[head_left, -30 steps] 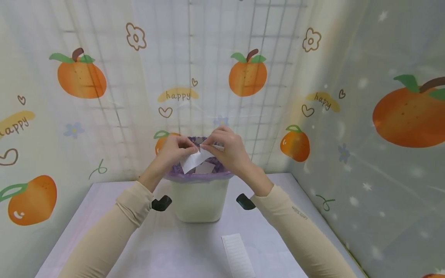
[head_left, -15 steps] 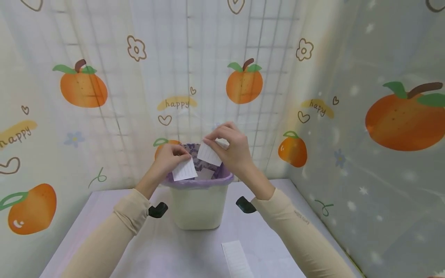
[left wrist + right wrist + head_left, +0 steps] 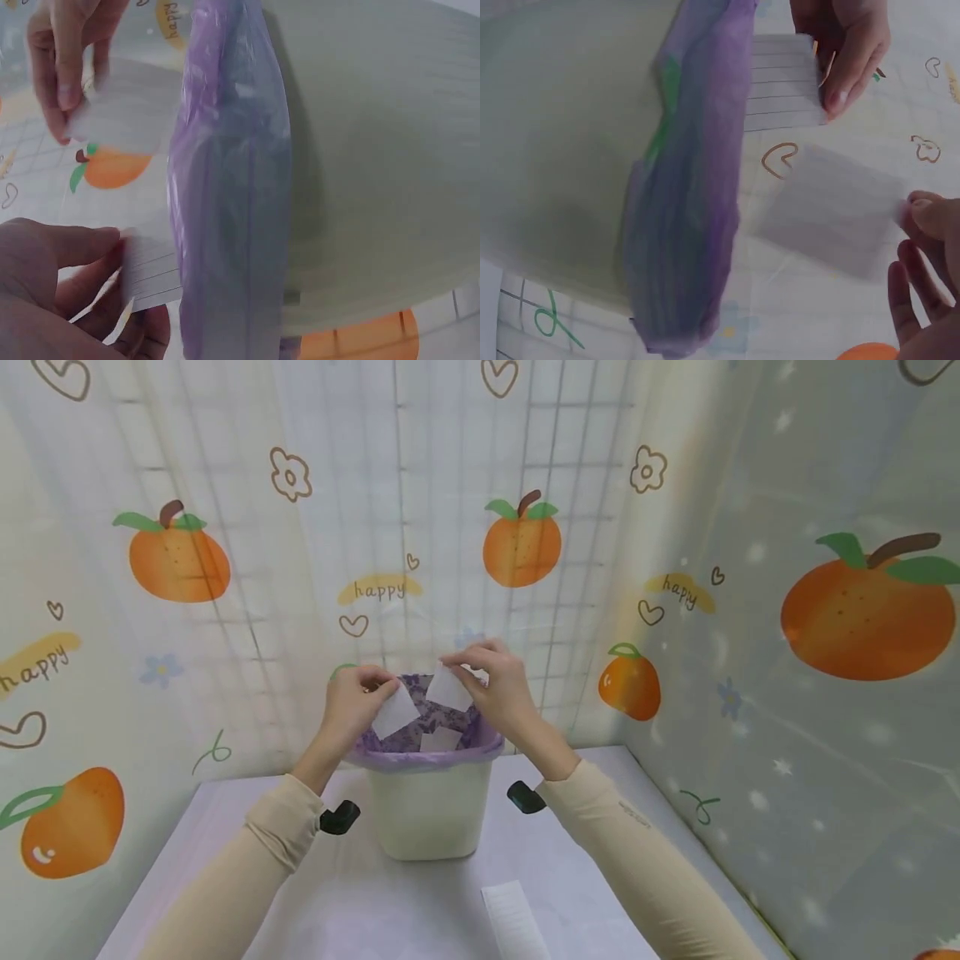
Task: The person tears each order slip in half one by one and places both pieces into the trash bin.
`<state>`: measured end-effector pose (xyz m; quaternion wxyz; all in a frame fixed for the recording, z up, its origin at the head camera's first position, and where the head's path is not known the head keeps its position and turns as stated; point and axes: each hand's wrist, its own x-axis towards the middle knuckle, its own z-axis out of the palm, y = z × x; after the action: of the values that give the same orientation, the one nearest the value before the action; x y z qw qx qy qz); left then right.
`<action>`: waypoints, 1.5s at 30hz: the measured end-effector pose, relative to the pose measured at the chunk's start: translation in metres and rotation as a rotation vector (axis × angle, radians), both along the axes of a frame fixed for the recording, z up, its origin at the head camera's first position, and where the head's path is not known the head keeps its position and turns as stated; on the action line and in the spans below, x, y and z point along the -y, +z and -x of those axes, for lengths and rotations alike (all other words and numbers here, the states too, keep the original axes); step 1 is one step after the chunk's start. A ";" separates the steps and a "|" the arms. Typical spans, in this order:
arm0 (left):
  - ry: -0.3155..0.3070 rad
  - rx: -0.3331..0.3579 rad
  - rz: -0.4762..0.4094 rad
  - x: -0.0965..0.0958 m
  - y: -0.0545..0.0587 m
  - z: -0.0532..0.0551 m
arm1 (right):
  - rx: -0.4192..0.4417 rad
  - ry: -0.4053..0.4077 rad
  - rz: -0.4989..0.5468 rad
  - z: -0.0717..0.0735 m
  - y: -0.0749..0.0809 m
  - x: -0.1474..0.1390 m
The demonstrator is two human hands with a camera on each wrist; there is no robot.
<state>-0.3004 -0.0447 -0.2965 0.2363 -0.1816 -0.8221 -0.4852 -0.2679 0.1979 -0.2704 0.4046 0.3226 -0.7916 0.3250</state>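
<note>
In the head view, my left hand (image 3: 348, 706) pinches a small white piece of lined paper (image 3: 396, 713) by its upper corner. Another piece of paper (image 3: 448, 692) hangs from the thumb and fingertips of my right hand (image 3: 504, 687). Both pieces are apart, over the mouth of a pale waste bin (image 3: 431, 814). A purple patterned bag (image 3: 420, 760) lines the bin and folds over its rim. Inside lies a further white paper piece (image 3: 441, 740). The right wrist view shows ruled lines on the left hand's paper (image 3: 784, 86); the right hand's paper (image 3: 840, 214) is blurred.
A white lined paper strip (image 3: 516, 920) lies on the pale tabletop (image 3: 360, 910), in front of the bin and slightly right. Behind the table hangs a curtain (image 3: 450, 477) printed with oranges, with a wire grid showing through. Dark wrist devices (image 3: 340, 817) sit beside both cuffs.
One second ago the hands were close together at one white sheet with a tear near the fingers. Now they are farther apart, each with its own piece. The left hand has shifted slightly left.
</note>
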 end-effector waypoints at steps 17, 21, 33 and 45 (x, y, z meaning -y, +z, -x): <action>-0.050 0.065 0.161 0.058 0.005 0.008 | 0.193 -0.124 0.038 0.004 -0.024 -0.069; -0.035 0.059 0.192 0.073 0.004 0.012 | 0.226 -0.192 0.044 0.000 -0.031 -0.089; 0.036 0.056 0.250 0.125 -0.020 0.013 | 0.278 -0.353 0.026 -0.007 -0.061 -0.138; 0.095 0.084 0.255 0.164 -0.054 0.013 | 0.316 -0.436 0.072 -0.023 -0.097 -0.184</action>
<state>-0.3136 -0.2084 -0.3510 0.1995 -0.1508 -0.8939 -0.3721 -0.2451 0.3815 -0.3679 0.3476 0.0754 -0.8836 0.3046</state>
